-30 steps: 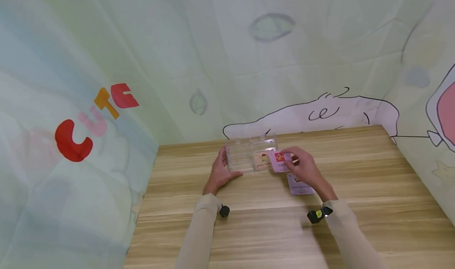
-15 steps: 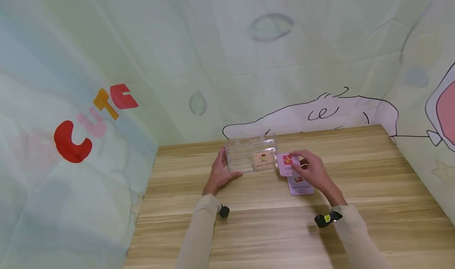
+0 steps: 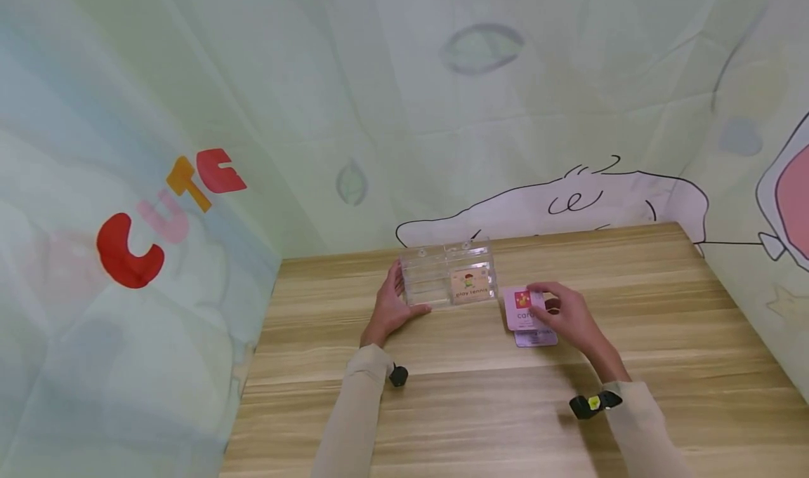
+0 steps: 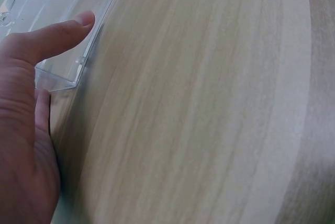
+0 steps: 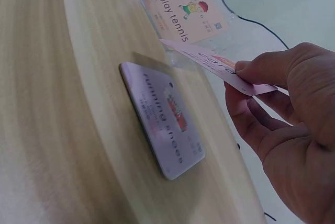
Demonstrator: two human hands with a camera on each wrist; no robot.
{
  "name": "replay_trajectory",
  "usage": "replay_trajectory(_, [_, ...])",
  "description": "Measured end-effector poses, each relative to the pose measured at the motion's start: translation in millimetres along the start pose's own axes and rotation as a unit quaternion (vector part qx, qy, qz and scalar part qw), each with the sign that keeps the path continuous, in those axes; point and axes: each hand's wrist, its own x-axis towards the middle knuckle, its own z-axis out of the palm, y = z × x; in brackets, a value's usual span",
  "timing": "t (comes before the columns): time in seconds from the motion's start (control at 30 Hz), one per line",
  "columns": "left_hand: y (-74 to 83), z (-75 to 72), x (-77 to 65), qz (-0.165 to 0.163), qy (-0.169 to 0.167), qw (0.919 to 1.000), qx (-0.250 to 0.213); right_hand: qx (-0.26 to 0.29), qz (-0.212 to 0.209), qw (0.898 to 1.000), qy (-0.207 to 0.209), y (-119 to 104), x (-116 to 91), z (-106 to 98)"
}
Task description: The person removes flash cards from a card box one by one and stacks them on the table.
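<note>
My right hand (image 3: 567, 315) pinches a small pink-purple flash card (image 3: 518, 315), printed "card" with a red picture, between thumb and fingers. In the right wrist view the card tilts above a stack of purple cards (image 5: 162, 119), whose top one reads "running shoes". My left hand (image 3: 388, 308) holds a clear plastic card holder (image 3: 425, 283) at its left side, thumb along the front edge and fingers round the side. The holder is divided into two columns. An orange "play tennis" card (image 3: 470, 285) lies in its right column; no card shows in the left.
All of this stands on a wood-grain table (image 3: 468, 408). A printed cloth backdrop (image 3: 404, 113) rises directly behind the table's far edge and along its left side.
My right hand has moved right and toward me, carrying the pink card from over the holder's right column to above the running shoes stack. The left hand and holder have stayed put.
</note>
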Motion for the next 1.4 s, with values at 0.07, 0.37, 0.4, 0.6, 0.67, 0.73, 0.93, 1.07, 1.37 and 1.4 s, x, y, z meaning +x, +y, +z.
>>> replay_trajectory(0.07, [-0.4,0.1,0.1,-0.001,-0.002,1.0000,0.002,0.001,0.008,1.000,-0.004,4.0,-3.2,0.5])
replay_trajectory(0.37, [-1.1,0.9,0.7,0.001,0.001,1.0000,0.006,0.018,0.024,1.000,-0.009,16.5,-12.6,3.9])
replay_trajectory(0.4, [-1.2,1.0,0.5,0.002,0.001,1.0000,0.005,0.018,0.026,0.999,-0.010,17.3,-13.1,4.0])
replay_trajectory(0.6, [-1.9,0.9,0.8,0.002,0.001,1.0000,0.004,0.015,0.042,0.999,-0.012,22.0,-16.4,4.3])
replay_trajectory(0.67, [-2.0,1.2,1.1,-0.001,0.000,1.0000,0.007,0.015,0.045,0.999,-0.012,23.8,-17.2,4.7])
replay_trajectory(0.73, [-2.0,1.5,1.0,-0.003,0.000,0.9999,0.010,0.016,0.044,0.999,-0.012,25.0,-17.8,5.0])
replay_trajectory(0.93, [-1.5,1.4,0.5,0.000,0.002,0.9999,0.011,0.001,0.035,0.999,-0.014,27.4,-17.2,6.4])
replay_trajectory(1.07, [-1.7,1.5,0.8,-0.003,0.004,0.9999,0.010,-0.020,0.021,1.000,-0.010,27.7,-16.3,7.9])
replay_trajectory(1.37, [0.2,1.5,-0.7,-0.006,0.002,1.0000,0.007,-0.061,0.000,0.998,-0.003,27.8,-16.5,10.8])
replay_trajectory(1.4, [0.4,1.3,-0.7,-0.006,0.002,1.0000,0.006,-0.064,0.001,0.998,-0.003,27.2,-16.7,11.2])
